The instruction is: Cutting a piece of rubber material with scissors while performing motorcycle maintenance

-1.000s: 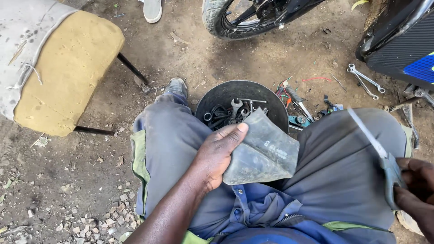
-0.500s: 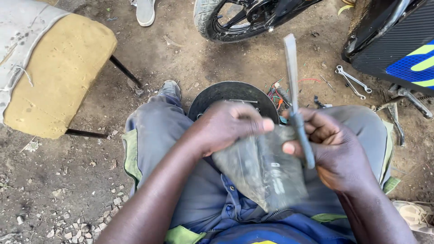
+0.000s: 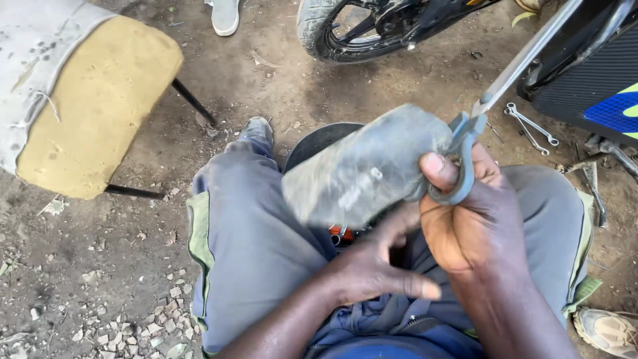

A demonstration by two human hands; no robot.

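Sitting low on bare, stony dirt ground (image 3: 86,266) with grey-trousered knees (image 3: 252,226) spread, making a lap to work over. Standing at the top edge of the ground, a motorcycle wheel (image 3: 332,30), with dark blue-and-yellow bodywork (image 3: 598,86) crowding the top right corner. Leaning in from the left edge, a worn chair with a bare yellow foam cushion (image 3: 93,100). Peeking out between the knees, a round black tray (image 3: 319,139), mostly hidden, probably keeping tools within reach. Being held up over the lap, a dusty grey piece of rubber tube (image 3: 362,166), raised close to the eyes, seemingly for a clear view of the cutting line. Gripping the rubber's right end and the handle loop of large grey scissors (image 3: 465,153) together, the right hand (image 3: 472,226), fingers curled tight, long blades pointing up toward the top right corner. Hovering loosely below the rubber, the left hand (image 3: 372,266), half open, holding nothing, fingers extended toward the right wrist. Lying in the dirt near the right edge, two spanners (image 3: 528,126).
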